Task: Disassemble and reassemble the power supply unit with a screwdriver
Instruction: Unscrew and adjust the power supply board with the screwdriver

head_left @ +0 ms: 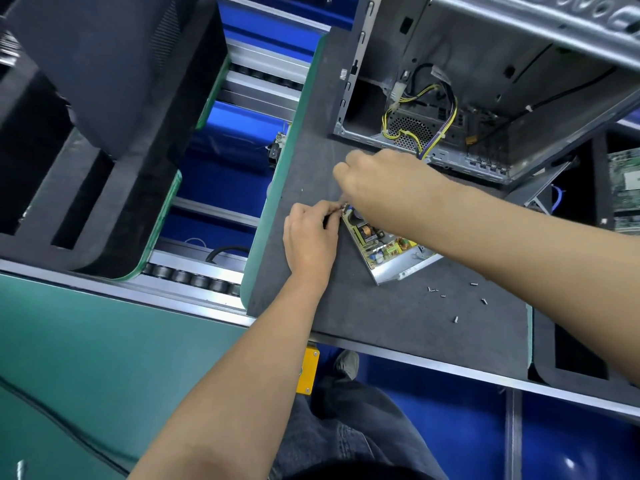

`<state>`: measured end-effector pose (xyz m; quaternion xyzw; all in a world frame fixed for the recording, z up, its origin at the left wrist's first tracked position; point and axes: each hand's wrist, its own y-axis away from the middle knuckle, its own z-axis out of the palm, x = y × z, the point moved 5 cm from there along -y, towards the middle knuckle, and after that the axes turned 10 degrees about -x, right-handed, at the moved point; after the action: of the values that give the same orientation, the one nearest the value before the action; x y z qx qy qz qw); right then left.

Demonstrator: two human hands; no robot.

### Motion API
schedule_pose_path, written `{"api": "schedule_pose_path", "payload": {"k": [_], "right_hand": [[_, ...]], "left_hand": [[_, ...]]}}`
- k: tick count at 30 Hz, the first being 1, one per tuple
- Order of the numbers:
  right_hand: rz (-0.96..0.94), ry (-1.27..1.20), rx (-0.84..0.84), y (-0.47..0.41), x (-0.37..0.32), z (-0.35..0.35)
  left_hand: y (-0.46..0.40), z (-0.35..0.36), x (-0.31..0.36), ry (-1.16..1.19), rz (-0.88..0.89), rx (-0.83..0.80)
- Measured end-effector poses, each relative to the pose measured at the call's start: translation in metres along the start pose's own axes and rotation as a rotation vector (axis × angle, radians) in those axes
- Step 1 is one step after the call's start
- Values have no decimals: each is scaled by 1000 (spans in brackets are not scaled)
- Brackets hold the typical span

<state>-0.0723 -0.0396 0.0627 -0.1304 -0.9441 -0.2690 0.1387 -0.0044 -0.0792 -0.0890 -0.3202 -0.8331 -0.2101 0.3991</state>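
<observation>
Looking down on a grey foam mat point(381, 327) with an opened power supply unit point(384, 247) lying on it, circuit board exposed, metal tray underneath. Left hand point(310, 237) curled at the unit's far-left corner, fingertips pinching something small there, too small to identify. Right hand point(374, 181) curled above the same corner, forearm crossing over the board; whatever it holds hidden by the fingers. Loose screws point(455, 299) scattered on the mat just right of the unit. Open computer case point(485, 81) standing behind, yellow and black wires point(426, 112) hanging inside. Black foam trays point(86, 133) at left, beyond a roller conveyor point(194, 275).
</observation>
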Motion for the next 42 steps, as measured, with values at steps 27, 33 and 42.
{"api": "schedule_pose_path", "payload": {"k": [27, 33, 42], "right_hand": [[144, -65, 12, 5, 24, 10], [-19, -119, -45, 2, 20, 6], [35, -163, -53, 4, 17, 6]], "left_hand": [[3, -2, 4, 25, 18, -18], [1, -2, 4, 16, 20, -14], [1, -2, 2, 15, 4, -20]]}}
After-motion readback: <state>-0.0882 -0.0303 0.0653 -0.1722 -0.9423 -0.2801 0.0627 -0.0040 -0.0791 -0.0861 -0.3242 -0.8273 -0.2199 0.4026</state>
